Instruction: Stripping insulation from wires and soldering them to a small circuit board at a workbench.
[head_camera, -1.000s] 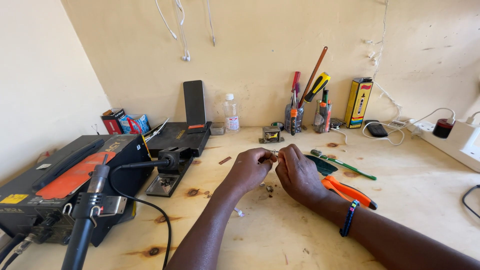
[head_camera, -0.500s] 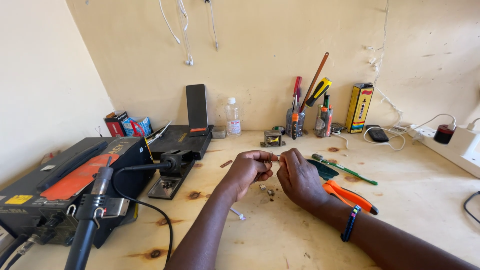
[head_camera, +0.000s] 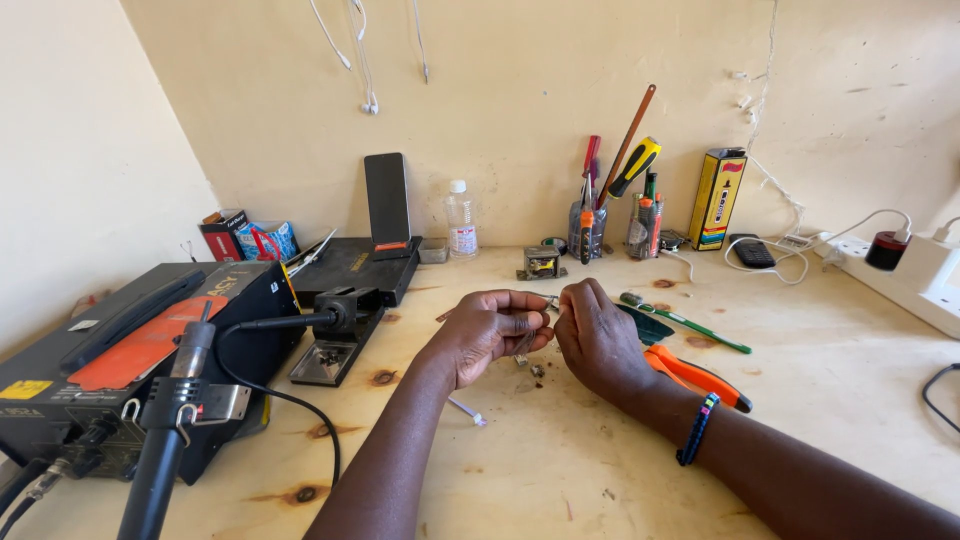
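My left hand (head_camera: 488, 332) and my right hand (head_camera: 597, 335) meet over the middle of a wooden bench (head_camera: 560, 470). Their fingertips pinch a small metal part (head_camera: 550, 301) between them; it is too small and too covered to make out. A few tiny bits (head_camera: 537, 370) lie on the wood just under the hands. A beaded band (head_camera: 697, 428) circles my right wrist.
Orange-handled pliers (head_camera: 700, 377) and a green-handled tool (head_camera: 690, 324) lie right of my hands. A black rework station (head_camera: 130, 345) with its hot-air wand (head_camera: 165, 420) fills the left. Cups of screwdrivers (head_camera: 612, 205), a clear bottle (head_camera: 460, 220), a yellow can (head_camera: 718, 198) and a power strip (head_camera: 915, 275) line the back.
Both hands have stayed together in the same spot on the small part. The camera has shifted only slightly.
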